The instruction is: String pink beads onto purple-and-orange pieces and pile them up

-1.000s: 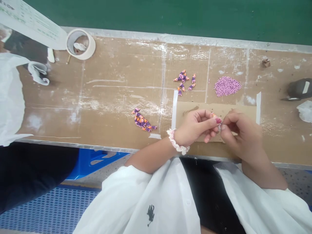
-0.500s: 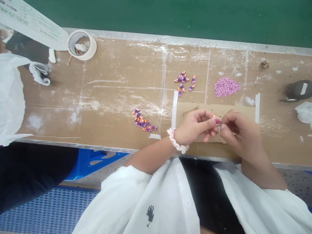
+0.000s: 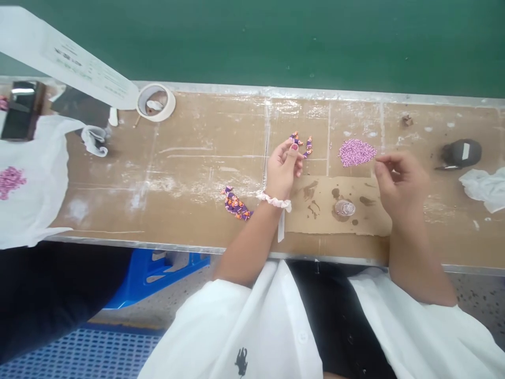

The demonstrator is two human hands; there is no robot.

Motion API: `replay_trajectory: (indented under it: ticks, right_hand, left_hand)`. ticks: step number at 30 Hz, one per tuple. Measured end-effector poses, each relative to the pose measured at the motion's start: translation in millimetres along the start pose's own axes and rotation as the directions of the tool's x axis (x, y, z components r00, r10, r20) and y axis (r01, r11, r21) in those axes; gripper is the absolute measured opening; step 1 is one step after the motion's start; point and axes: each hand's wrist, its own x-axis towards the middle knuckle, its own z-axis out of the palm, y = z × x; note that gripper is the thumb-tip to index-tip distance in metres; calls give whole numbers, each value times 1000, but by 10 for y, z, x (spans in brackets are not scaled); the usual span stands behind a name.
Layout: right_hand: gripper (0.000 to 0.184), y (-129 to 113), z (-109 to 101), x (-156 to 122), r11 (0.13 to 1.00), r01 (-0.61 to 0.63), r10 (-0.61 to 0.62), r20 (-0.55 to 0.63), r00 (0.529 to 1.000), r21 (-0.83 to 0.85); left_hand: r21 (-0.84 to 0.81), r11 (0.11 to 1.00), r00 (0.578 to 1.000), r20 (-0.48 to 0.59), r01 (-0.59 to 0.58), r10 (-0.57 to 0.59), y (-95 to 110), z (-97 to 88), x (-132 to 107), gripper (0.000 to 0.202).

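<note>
Since left hand (image 3: pixel 281 171) and right hand (image 3: pixel 404 184) have parted, joint work looks paused; left over purple figurines (image 3: pixel 309 142), left of the pink bead pile (image 3: pixel 357 152); right just right of it; both curled, grip unclear; clear cup (image 3: pixel 345 208) bared, near side.

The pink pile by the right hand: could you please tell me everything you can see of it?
The pink pile is a loose, low heap of many tiny pink and purplish pieces, too small to identify; the material is unclear. Roughly teardrop-shaped, it lies on the brown table, tapering toward the right hand, which is close to that end; contact cannot be told.
</note>
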Motion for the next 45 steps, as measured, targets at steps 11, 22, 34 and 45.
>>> replay_trajectory:
  ticks: [11,22,34,45]
  right_hand:
    - [7,187,166,75,998,1,4,79,997,-60]
    - [22,20,625,499,869,378,-174,519,837,-319]
    - [22,63,777,665,838,454,-165,654,738,-301]
    - [17,-50,360,273,970,190,-231,340,912,149]
  left_hand:
    - [44,998,993,108,-48,43,-22,22,-91,18]
    - [11,1000,985,170,14,-15,-1,-4,-183,28]
    - [12,1000,980,196,26,-28,-90,-16,-151,47]
    - [50,991,921,366,122,-132,-135,27,-312,45]
